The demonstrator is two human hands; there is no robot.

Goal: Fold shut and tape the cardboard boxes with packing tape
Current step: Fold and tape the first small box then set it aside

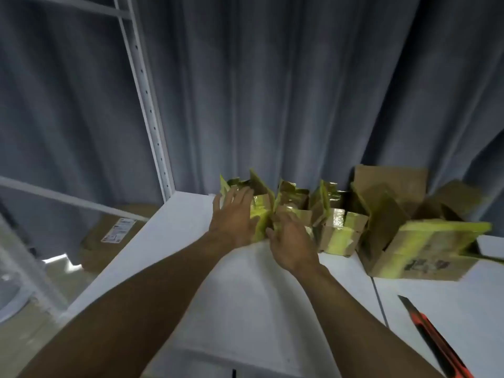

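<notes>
Several small cardboard boxes with yellow-green tape stand in a row at the back of the white table (pixel 245 309), their flaps up. My left hand (pixel 234 216) reaches with spread straight fingers to the left side of the leftmost small box (pixel 260 211). My right hand (pixel 291 241) is at the front right of that same box, fingers loosely extended; the picture is blurred, so contact is unclear. A second small box (pixel 293 203) and a third small box (pixel 341 230) stand to the right. A larger open box (pixel 425 249) lies at the right. No tape roll is in view.
A red and black utility knife (pixel 433 339) lies on the table at the lower right. Grey curtains (pixel 272 91) hang behind the table. A white shelf frame (pixel 147 105) stands at the left, with a labelled cardboard box (pixel 114 230) on the floor below it.
</notes>
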